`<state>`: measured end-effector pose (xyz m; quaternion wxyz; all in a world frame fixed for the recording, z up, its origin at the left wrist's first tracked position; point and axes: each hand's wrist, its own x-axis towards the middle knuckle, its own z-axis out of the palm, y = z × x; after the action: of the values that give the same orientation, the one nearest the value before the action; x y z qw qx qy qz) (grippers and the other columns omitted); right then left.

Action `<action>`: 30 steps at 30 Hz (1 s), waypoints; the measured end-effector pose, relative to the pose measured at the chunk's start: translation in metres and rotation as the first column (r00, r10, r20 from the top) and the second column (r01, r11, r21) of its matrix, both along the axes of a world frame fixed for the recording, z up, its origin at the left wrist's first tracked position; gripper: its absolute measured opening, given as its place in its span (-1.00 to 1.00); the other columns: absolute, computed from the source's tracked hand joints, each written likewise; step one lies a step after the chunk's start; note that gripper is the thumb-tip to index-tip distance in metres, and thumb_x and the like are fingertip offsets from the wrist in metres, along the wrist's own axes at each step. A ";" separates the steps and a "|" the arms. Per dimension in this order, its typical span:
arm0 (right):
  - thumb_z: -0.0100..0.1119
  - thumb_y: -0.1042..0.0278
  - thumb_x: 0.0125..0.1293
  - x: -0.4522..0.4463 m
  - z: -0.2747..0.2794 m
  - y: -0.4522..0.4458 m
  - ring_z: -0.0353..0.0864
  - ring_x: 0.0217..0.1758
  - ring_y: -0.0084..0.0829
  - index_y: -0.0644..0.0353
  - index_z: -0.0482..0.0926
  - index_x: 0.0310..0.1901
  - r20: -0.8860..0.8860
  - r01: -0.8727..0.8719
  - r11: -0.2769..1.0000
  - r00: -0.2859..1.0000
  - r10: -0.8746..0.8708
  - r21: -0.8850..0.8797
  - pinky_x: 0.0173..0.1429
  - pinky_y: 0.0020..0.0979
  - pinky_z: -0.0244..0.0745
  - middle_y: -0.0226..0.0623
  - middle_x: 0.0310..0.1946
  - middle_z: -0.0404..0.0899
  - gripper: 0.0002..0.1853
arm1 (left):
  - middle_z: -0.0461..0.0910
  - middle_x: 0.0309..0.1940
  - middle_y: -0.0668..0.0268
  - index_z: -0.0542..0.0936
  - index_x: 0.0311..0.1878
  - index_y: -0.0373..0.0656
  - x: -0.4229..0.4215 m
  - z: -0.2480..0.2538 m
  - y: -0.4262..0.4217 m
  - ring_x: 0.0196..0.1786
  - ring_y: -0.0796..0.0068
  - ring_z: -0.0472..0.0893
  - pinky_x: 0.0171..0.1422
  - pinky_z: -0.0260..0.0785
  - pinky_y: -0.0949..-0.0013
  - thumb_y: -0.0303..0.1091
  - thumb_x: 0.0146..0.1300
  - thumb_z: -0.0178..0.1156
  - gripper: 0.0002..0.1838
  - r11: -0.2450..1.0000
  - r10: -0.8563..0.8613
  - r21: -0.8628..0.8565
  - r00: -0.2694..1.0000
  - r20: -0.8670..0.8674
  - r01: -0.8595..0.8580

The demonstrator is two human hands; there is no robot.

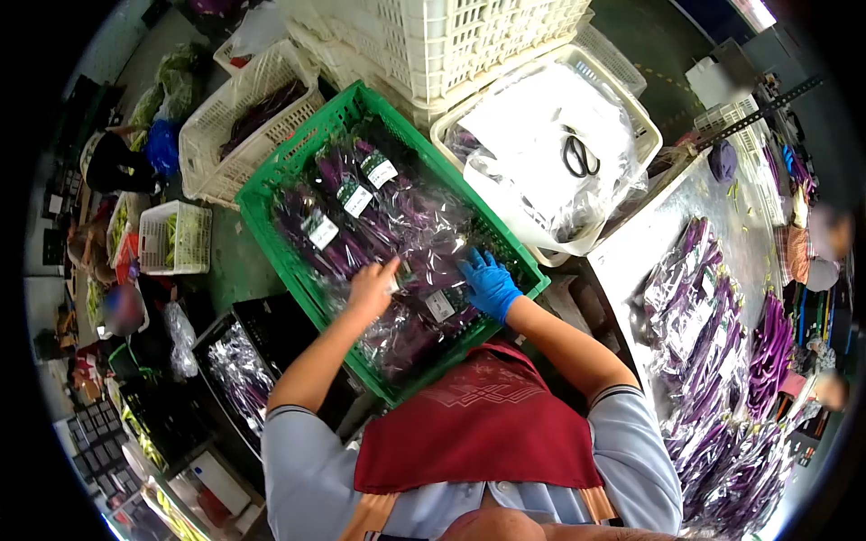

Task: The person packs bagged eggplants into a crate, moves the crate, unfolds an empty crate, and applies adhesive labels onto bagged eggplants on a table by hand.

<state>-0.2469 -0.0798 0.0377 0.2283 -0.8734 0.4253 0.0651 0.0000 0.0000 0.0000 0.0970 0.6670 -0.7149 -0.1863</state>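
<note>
A green crate [352, 371] stands in front of me, filled with clear bags of purple vegetables [338, 252], several of them with white labels. My left hand [372, 288], bare, reaches into the crate's middle; its fingers are bent against a bag, and what they hold, if anything, is hidden. In a blue glove, my right hand [490, 285] rests on the bags near the crate's right side, with its fingers spread. Between the two hands lies a bag with a white label [440, 306].
Stacked white crates [505, 45] stand beyond the green one. Black scissors [580, 157] lie on white sheets in a white crate at the right. More bagged purple vegetables [704, 334] cover part of a metal table [631, 248]. A black crate [262, 325] is at the left.
</note>
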 end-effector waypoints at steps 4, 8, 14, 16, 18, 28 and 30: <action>0.06 0.34 -0.03 0.010 -0.032 -0.026 0.35 -0.04 -0.05 0.17 0.31 0.01 0.204 0.055 0.994 0.978 -0.035 -0.092 -0.07 -0.14 0.35 0.03 -0.09 0.34 -0.52 | 0.40 -0.34 0.26 0.44 0.00 -0.02 -0.008 0.001 -0.004 -0.19 0.17 0.40 -0.15 0.24 0.16 -0.53 -0.13 0.11 -0.50 0.989 0.111 -0.081 0.985 -0.133 -0.122; 0.04 0.46 -0.07 -0.016 -0.061 -0.032 0.45 -0.24 -0.04 0.25 0.48 -0.24 0.451 0.041 0.985 0.892 0.039 -0.166 -0.10 -0.20 0.38 -0.02 -0.30 0.46 -0.72 | 0.41 -0.19 0.24 0.32 0.10 0.04 -0.036 0.016 0.000 -0.09 0.15 0.40 -0.04 0.24 0.13 -0.43 -0.15 0.21 -0.38 0.993 0.110 -0.056 0.994 0.027 -0.109; 0.09 0.34 -0.07 -0.024 -0.006 -0.012 0.43 -0.10 -0.01 0.25 0.35 -0.04 0.358 -0.039 0.992 0.934 -0.006 0.120 -0.10 -0.22 0.43 0.03 -0.11 0.39 -0.53 | 0.26 0.08 0.00 -0.11 0.30 -0.04 -0.024 0.011 0.021 0.12 0.00 0.26 0.18 0.11 0.09 -0.23 -0.15 0.26 -0.03 0.950 -0.069 0.309 0.996 0.055 0.049; 0.08 0.38 -0.01 -0.068 0.049 -0.004 0.40 -0.03 -0.05 0.22 0.32 0.03 0.602 0.046 0.998 0.797 -0.055 0.031 -0.03 -0.25 0.40 -0.01 -0.04 0.35 -0.52 | 0.31 0.04 -0.04 0.17 0.19 -0.22 -0.005 0.024 -0.016 0.09 -0.01 0.31 0.15 0.17 0.16 -0.21 -0.13 0.25 -0.22 0.878 -0.129 0.441 0.980 -0.154 0.185; 0.07 0.47 0.00 -0.139 0.093 0.011 0.38 0.02 -0.12 0.20 0.33 0.03 0.717 0.254 0.964 0.657 -0.234 0.081 0.02 -0.31 0.37 -0.03 -0.04 0.38 -0.53 | 0.36 -0.01 -0.04 0.34 0.06 -0.30 -0.018 0.048 -0.046 0.05 0.04 0.37 0.12 0.22 0.22 -0.27 -0.05 0.22 -0.42 0.922 -0.081 0.344 0.959 -0.273 0.176; 0.13 -0.17 -0.01 -0.424 0.098 0.040 0.49 -0.29 -0.08 0.35 0.38 -0.21 0.430 0.987 0.159 0.147 -0.891 -0.007 -0.21 -0.24 0.36 0.04 -0.37 0.49 -0.37 | 0.48 -0.10 0.19 0.28 0.11 -0.33 -0.398 0.108 -0.189 -0.07 0.47 0.48 -0.09 0.33 0.47 -0.24 0.16 0.09 -0.49 0.688 0.096 0.428 0.511 -0.854 0.586; 0.15 -0.18 -0.03 -0.440 0.086 0.035 0.49 -0.22 -0.05 0.37 0.39 -0.21 0.416 0.986 0.101 0.038 -0.909 0.130 -0.17 -0.23 0.36 0.11 -0.32 0.47 -0.35 | 0.42 -0.05 0.09 0.24 0.15 -0.28 -0.481 0.062 -0.208 -0.01 0.39 0.43 -0.09 0.32 0.44 -0.16 0.10 0.15 -0.39 0.736 -0.101 0.366 0.627 -0.773 0.570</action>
<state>-0.6866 -0.0452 0.1232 0.2078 -0.3765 0.8434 -0.3220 -0.4808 -0.2084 0.0616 0.1167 0.3828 -0.6445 -0.6516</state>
